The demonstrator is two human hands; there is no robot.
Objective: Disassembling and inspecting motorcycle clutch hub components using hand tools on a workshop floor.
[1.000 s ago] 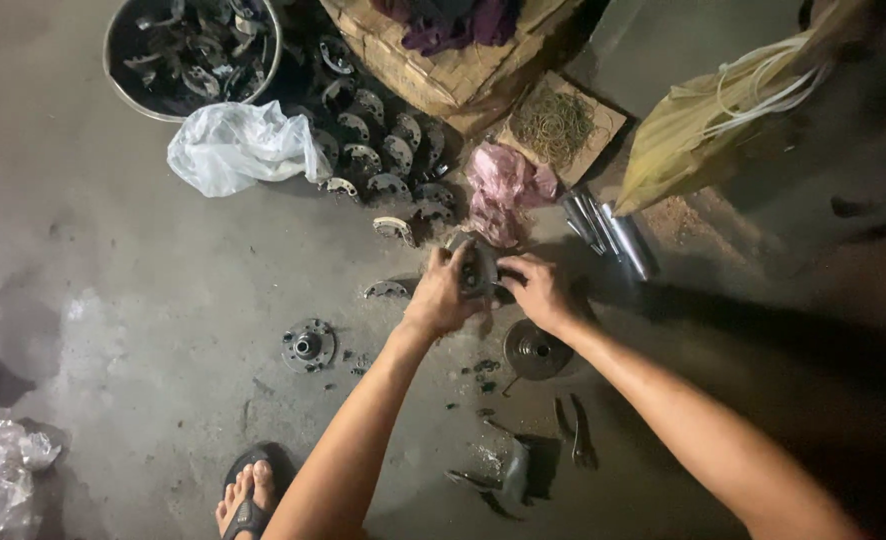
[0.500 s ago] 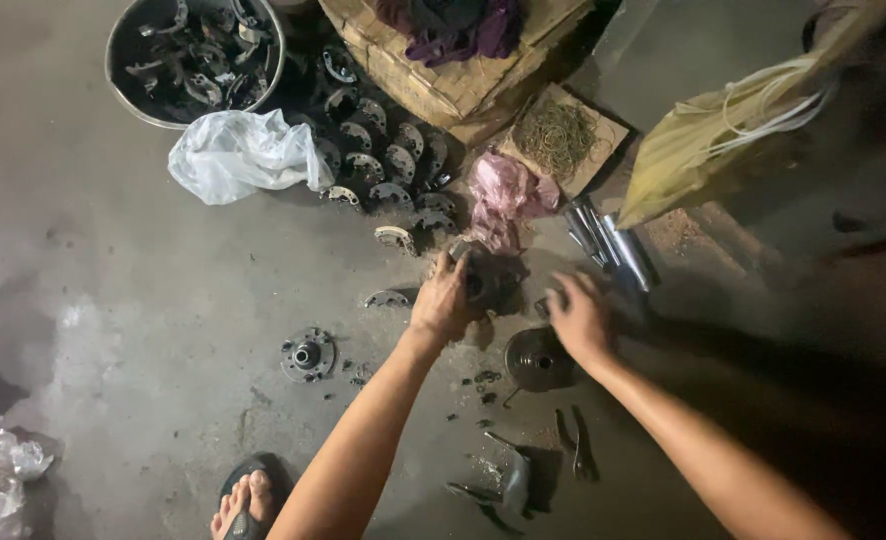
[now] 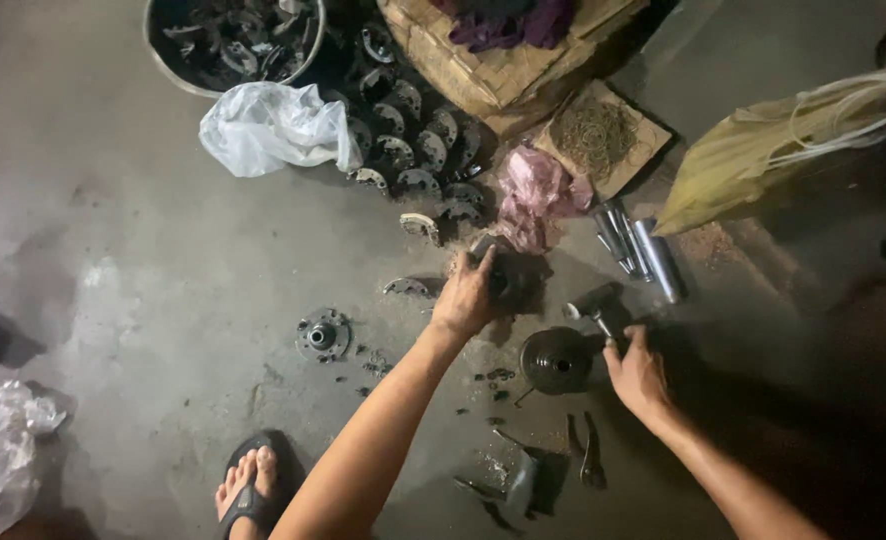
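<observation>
Down on the grey concrete floor (image 3: 143,260), seen from above, the left hand (image 3: 466,297) is curled around a dark round metal part (image 3: 498,275) near the floor's middle, fingers wrapped over its top. Just to the right, the right hand (image 3: 638,375) grips the handle of a hammer (image 3: 595,305), its head lying beside a dark round hub (image 3: 557,360). Pliers (image 3: 591,455) lie below the hub. A flanged hub (image 3: 322,335) sits apart to the left, a white plastic bag (image 3: 268,125) near the top edge, and a sandalled foot (image 3: 246,490) at the bottom edge.
</observation>
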